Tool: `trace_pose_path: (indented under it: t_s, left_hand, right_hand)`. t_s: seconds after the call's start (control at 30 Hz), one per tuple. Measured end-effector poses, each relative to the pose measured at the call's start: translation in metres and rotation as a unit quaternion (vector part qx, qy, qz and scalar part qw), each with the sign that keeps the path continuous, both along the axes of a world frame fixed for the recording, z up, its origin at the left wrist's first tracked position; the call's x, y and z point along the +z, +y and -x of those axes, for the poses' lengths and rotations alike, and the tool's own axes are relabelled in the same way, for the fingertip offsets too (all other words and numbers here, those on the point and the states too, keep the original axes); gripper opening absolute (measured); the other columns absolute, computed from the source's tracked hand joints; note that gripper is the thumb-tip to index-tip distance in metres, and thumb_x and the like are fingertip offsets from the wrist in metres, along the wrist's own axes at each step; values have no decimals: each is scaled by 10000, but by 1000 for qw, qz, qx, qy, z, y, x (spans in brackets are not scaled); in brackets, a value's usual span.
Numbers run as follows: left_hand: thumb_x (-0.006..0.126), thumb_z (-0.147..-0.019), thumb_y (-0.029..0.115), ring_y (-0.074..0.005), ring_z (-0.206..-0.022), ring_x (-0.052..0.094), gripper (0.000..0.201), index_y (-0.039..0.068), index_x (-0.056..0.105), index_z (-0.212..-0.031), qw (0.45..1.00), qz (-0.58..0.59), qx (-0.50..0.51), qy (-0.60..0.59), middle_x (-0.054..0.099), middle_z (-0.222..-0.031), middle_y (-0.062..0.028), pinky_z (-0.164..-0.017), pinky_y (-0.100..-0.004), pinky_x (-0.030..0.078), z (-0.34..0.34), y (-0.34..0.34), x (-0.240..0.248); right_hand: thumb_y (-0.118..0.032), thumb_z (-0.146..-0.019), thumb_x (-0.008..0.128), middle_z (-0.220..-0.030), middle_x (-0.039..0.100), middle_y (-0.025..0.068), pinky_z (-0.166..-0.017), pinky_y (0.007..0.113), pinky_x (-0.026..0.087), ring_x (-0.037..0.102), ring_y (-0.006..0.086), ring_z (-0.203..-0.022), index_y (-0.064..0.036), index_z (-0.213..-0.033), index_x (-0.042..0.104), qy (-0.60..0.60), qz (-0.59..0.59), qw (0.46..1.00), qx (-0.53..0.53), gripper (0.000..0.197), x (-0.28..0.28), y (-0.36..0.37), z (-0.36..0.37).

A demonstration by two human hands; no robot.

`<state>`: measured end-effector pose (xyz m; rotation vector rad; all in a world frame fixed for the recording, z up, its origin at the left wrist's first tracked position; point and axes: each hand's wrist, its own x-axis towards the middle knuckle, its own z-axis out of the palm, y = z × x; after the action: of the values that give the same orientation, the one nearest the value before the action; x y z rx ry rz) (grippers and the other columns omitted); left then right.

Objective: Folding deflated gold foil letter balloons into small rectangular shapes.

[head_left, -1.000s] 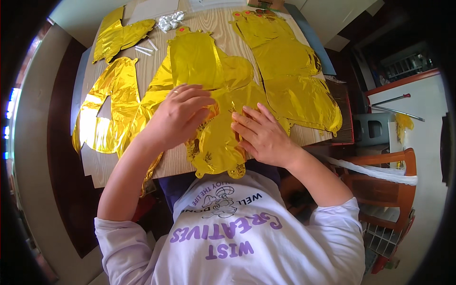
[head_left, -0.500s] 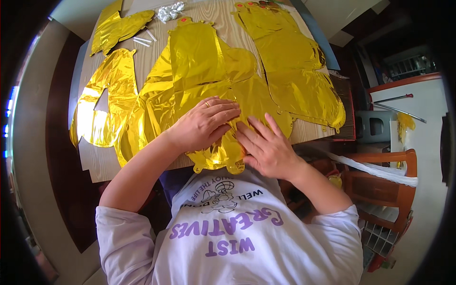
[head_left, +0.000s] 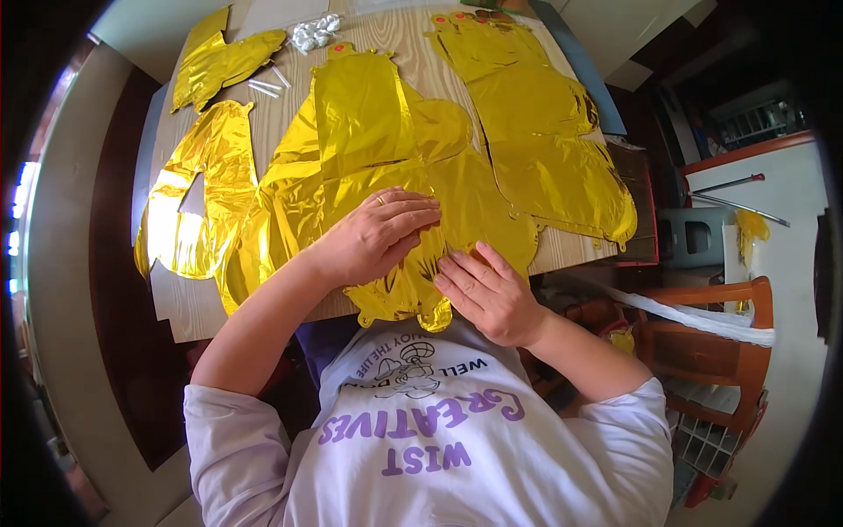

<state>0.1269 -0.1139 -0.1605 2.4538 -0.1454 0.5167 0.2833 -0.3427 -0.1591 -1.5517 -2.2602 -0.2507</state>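
A flat, uninflated gold foil balloon (head_left: 364, 114) lies over the near middle of the table, its small tabs hanging past the front edge by my shirt. My left hand (head_left: 382, 233) rests on it palm down, the fingers stretched side by side and a ring on one of them. Just to the right, my right hand (head_left: 492, 294) lies flat on the same foil with its fingers extended. Creases run through the foil between the two hands. Whatever lies under the palms is hidden.
More flat gold foil balloons spread over the wooden table (head_left: 580, 249): one at the right (head_left: 544, 123), one at the far left (head_left: 228, 57). White sticks (head_left: 265, 88) and a bundle of white pieces (head_left: 314, 33) lie toward the back. A wooden chair (head_left: 755, 351) stands at right.
My right hand has slid slightly down toward me, and a gap has opened between it and my left hand. The left hand has barely moved. The view has shifted slightly.
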Motion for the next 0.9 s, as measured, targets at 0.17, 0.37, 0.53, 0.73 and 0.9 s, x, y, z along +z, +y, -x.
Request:
trace_pose_path:
  t_s: [0.17,0.37,0.53,0.73,0.9]
  left_hand:
    - [733,-874,58,-374,-1209,620,350,49,689,-1221,997,53,57,5,648,-1325,-165,-1028,-443,511,7,4,18]
    - [794,-798,102,-367,-1221,583,321,49,704,-1101,985,-49,164,16,653,-1241,-151,-1053,-483,463,26,30,13]
    - [790,-803,97,-372,-1223,579,310,47,704,-1096,985,-40,170,-8,640,-1255,-146,-1062,-489,457,28,29,4]
    - [792,-810,108,-370,-1239,575,312,46,707,-1104,984,-41,170,-21,641,-1252,-146,-1083,-507,440,26,31,1]
    - [793,-804,114,-369,-1236,577,313,51,709,-1099,982,-37,181,-21,644,-1244,-141,-1085,-517,435,29,29,1]
  right_hand:
    - [-153,-918,561,-1269,691,174,-1154,552,383,639,328,-1216,1,-1193,707,6,31,999,14,348,9,4,-2]
    - [-204,-852,687,-1214,691,189,-1161,539,374,635,325,-1186,-15,-1298,655,139,133,980,47,486,39,19,-16]
    - [-190,-902,723,-1130,724,131,-820,321,563,715,224,-919,5,-1282,631,397,171,897,-93,437,63,91,-79]
    - [-330,-847,800,-967,735,168,-783,382,550,713,271,-852,12,-996,703,50,112,939,-321,385,32,186,-118]
    - [-324,-798,768,-995,741,172,-849,422,547,706,338,-965,-39,-965,725,159,331,874,-318,334,43,211,-117]
